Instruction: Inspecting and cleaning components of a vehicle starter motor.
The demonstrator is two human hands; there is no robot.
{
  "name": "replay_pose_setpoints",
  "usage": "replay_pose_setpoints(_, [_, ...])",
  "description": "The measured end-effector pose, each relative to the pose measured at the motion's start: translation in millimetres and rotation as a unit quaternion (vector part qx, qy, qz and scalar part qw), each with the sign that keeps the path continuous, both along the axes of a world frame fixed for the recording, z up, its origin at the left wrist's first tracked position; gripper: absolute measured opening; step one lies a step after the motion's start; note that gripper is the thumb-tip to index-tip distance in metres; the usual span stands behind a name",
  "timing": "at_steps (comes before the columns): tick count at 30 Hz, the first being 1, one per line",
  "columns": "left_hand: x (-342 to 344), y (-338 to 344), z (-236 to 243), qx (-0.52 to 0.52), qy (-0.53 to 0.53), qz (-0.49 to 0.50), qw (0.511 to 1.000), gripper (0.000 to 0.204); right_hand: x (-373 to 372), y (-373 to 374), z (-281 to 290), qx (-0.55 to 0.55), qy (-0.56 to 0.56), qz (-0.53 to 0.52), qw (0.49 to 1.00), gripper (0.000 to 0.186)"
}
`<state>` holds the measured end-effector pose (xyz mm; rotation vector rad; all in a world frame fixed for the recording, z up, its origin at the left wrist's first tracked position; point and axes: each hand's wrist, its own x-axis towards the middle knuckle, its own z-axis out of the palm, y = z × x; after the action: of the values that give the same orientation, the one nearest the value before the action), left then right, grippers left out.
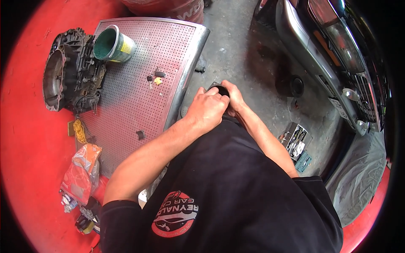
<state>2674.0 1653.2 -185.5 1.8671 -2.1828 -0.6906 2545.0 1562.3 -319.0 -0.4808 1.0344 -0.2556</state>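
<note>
In front of my body, close to the edge of the perforated metal table, I hold a dark, round, hollow part [221, 89] in both hands. My left hand [207, 106] is closed on its near left side, with fingertips bent over the rim into the opening. Around the far right side curls my right hand [234, 98], gripping it from outside. Most of the part is hidden behind my fingers, so its exact kind does not show. A small dark curved piece [140, 135] lies on the table, left of my left forearm.
The perforated metal table [168, 55] bears a green bucket [114, 44] and keys with a yellow tag [157, 80]. Left are a gearbox housing [74, 71], yellow cord [79, 130] and plastic bag [84, 168]. Right are a toolbox [295, 139], a black round container [296, 86] and a car [337, 59].
</note>
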Motion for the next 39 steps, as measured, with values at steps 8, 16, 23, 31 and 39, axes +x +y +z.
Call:
replay_pose_setpoints(8, [13.3, 9.6, 18.3, -0.024, -0.017, -0.049, 0.998, 0.028, -5.7, -7.6, 20.3, -0.002, -0.006, 0.043, 0.999, 0.033])
replay_pose_setpoints(16, [12.7, 1.0, -7.5, 0.115, -0.027, -0.08, 0.99, 0.023, -1.2, -4.1, 15.5, -0.13, 0.115, 0.069, 0.982, 0.041])
replay_pose_setpoints(23, [59.3, 22.4, 99.5, -0.05, 0.169, 0.137, 0.975, 0.025, -85.0, -46.8, -20.6, 0.005, -0.024, -0.118, 0.993, 0.058])
replay_pose_setpoints(31, [61.7, 57.2, 32.9, -0.029, 0.341, 0.394, 0.853, 0.016, -64.2, -26.8, 39.9, 0.014, -0.126, -0.078, 0.989, 0.052])
replay_pose_setpoints(39, [-0.9, 28.0, 54.2, -0.181, 0.131, 0.184, 0.957, 0.027, -53.7, -9.8, 51.2, -0.031, -0.097, -0.112, 0.989, 0.041])
